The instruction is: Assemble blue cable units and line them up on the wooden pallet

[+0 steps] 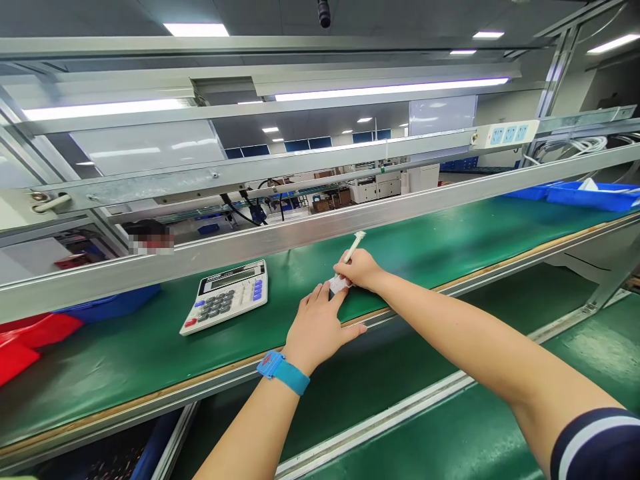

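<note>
Upright in my right hand (361, 270) is a pale pen (355, 247) with a fluffy-looking top, pinched between closed fingers. Its tip is hidden by the hand, over a small white slip of paper (338, 284). My left hand (320, 327) lies palm down with the fingers stretched and the thumb apart, fingertips at the paper's near left side. A blue strap (289, 372) circles the left wrist. Beneath the fingertips a small dark patch shows beside the paper, too covered to make out. Left of the hands lies a white calculator (227, 295) with grey, blue and red keys.
The green-topped shelf (145, 353) has a wood and metal front edge. Red (35, 337) and blue (115, 303) bins stand at left, and a blue tray (593, 197) at far right. A metal rail (280, 233) runs behind; above it sits a socket strip (509, 135).
</note>
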Demonstrator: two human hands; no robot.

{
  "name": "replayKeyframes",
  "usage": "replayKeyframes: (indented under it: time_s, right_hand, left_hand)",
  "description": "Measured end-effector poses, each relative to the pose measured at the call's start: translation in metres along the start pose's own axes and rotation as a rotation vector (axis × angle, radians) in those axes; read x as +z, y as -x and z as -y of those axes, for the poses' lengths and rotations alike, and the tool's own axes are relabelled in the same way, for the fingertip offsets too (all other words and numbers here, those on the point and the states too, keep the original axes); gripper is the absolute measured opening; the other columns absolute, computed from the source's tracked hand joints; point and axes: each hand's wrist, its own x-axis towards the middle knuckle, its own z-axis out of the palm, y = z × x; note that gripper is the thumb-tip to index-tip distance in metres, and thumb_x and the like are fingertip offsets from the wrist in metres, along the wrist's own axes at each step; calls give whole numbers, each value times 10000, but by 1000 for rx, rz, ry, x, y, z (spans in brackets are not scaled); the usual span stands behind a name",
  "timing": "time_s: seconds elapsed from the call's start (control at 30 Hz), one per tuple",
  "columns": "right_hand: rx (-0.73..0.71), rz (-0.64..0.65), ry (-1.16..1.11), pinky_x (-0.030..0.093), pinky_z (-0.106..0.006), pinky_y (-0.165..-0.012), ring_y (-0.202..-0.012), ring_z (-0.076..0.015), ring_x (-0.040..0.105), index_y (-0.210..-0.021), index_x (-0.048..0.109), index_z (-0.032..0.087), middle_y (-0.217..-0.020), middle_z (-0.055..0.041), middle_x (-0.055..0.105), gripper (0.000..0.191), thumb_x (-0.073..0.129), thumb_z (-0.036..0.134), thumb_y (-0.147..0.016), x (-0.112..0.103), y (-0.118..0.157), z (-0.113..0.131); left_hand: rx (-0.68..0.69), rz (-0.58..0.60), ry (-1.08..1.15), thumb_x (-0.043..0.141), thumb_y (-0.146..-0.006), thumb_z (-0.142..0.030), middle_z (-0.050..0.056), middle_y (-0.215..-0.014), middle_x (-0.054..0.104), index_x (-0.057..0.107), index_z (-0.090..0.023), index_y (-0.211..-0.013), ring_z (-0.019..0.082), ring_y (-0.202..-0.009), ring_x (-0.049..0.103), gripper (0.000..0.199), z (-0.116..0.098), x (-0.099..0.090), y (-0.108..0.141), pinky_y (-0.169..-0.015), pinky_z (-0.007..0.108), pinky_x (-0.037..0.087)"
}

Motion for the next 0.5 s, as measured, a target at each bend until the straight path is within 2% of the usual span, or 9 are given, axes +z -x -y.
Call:
replayKeyframes:
  time_s: [0.1, 0.2, 0.33, 0.43, 0.5]
  right_hand:
    - [-38, -120, 216, 504, -255, -713, -731, -159, 644, -947, 680, 164, -847, -41, 713, 98, 612, 220, -904, -1, 1, -1]
    - [-64, -131, 614, 481, -318, -895, -1039, -238, 620, -1154, 692, 161, -1119, -126, 671, 276, 559, 143, -912, -1, 4, -3]
    - [-19, -20, 884, 468, -384, -897, -1117, -306, 561, -1227, 706, 182, -1150, -171, 614, 375, 479, 136, -932, 1, 4, -5]
    - [-17, 2, 941, 459, -390, -891, -1138, -313, 533, -1222, 730, 224, -1161, -172, 597, 391, 485, 145, -929, 1, 1, -8]
    - [-32, -3, 951, 454, -396, -897, -1151, -318, 522, -1219, 739, 244, -1166, -176, 591, 378, 512, 173, -925, 0, -1, -11]
  left_hand:
    - [4, -19, 8, 685, -831, -662, 204, -1584, 375, 422, -232, -1536, 366, -1511, 281, 867, -1, 0, 0, -1214, 533, 286]
    - [9, -33, 36, 698, -804, -686, 192, -1567, 402, 457, -241, -1505, 366, -1495, 311, 865, -4, 1, 1, -1210, 530, 296]
    - [-10, -77, 69, 720, -755, -713, 206, -1529, 452, 440, -136, -1484, 358, -1472, 346, 971, -7, 5, 0, -1215, 499, 307]
    - [-64, -71, 93, 730, -728, -723, 248, -1519, 450, 378, -37, -1489, 368, -1475, 338, 1083, -7, 7, -2, -1224, 478, 298]
    - [-78, -72, 107, 725, -723, -729, 254, -1525, 441, 353, -28, -1501, 378, -1474, 338, 1112, -6, 9, -4, -1225, 488, 295]
